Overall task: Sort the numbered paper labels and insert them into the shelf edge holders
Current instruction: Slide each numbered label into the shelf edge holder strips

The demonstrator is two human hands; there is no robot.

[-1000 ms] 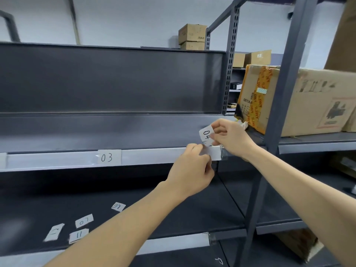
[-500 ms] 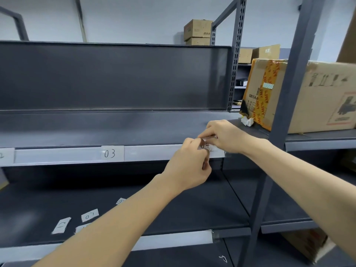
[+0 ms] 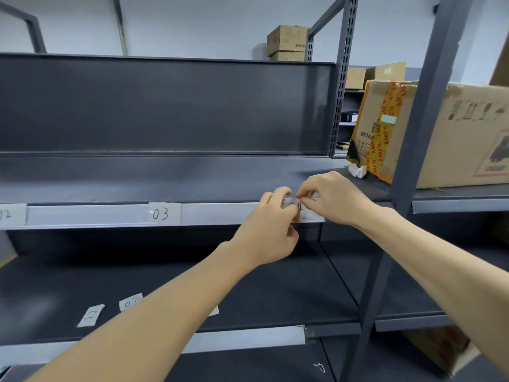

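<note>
Both hands meet at the right end of the clear holder strip (image 3: 220, 213) on the edge of the middle shelf (image 3: 137, 180). The left hand (image 3: 271, 230) pinches the strip's front lip between thumb and fingers, and the right hand (image 3: 330, 197) pinches the top edge of a paper label (image 3: 301, 209) from above. The label sits partly down in the strip between the two hands, with only a dark pen stroke showing, so its number cannot be read. Further left in the same strip sit the 03 label (image 3: 164, 213) and, at the picture's left edge, a label ending in 2 (image 3: 11, 215). On the lower shelf (image 3: 275, 288), near left, lie loose labels: one marked 07 (image 3: 130, 301) and one just left of it marked 12 (image 3: 91, 315), with others hidden under the left forearm. To the right, past the upright post (image 3: 413, 150), a taped cardboard box (image 3: 451, 133) stands on the next bay's shelf with a crumpled white scrap (image 3: 357, 170) at its near corner.
</note>
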